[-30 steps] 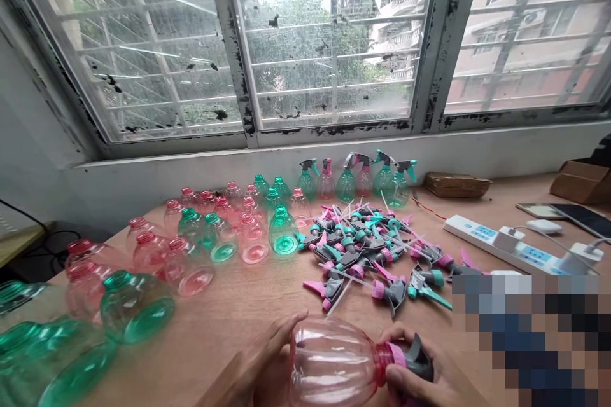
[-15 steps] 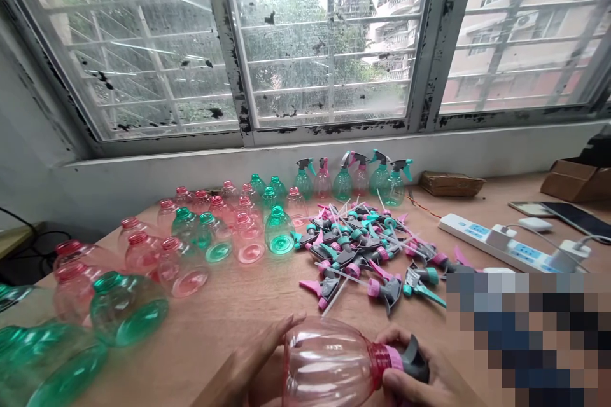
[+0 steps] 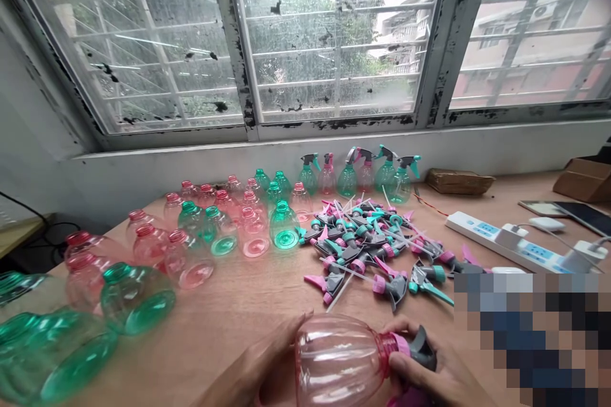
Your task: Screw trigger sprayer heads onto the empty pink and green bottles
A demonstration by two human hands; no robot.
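A clear pink spray bottle (image 3: 341,362) lies on its side in the air at the table's near edge, its neck pointing right. My left hand (image 3: 281,346) is closed around its base end, with most fingers hidden behind the bottle. At the neck, my right hand (image 3: 420,365) grips the pink collar of a grey trigger spray head (image 3: 422,348), thumb in front and fingers behind. The collar sits against the bottle's threaded neck; I cannot tell how tightly. Beyond my hands lies a heap of loose grey, pink and teal spray heads (image 3: 358,245) with white tubes.
Open pink bottles (image 3: 188,261) and green bottles (image 3: 138,305) stand in rows at left. Several bottles with spray heads (image 3: 348,178) line the wall below the window. At right are a white power strip (image 3: 506,245), a wrapped brown packet (image 3: 459,182), phones and a cardboard box (image 3: 585,178).
The view has shifted slightly, so everything sits a little differently in frame. Both hands keep their hold on the bottle and spray head; the right fingers have shifted slightly around the collar.
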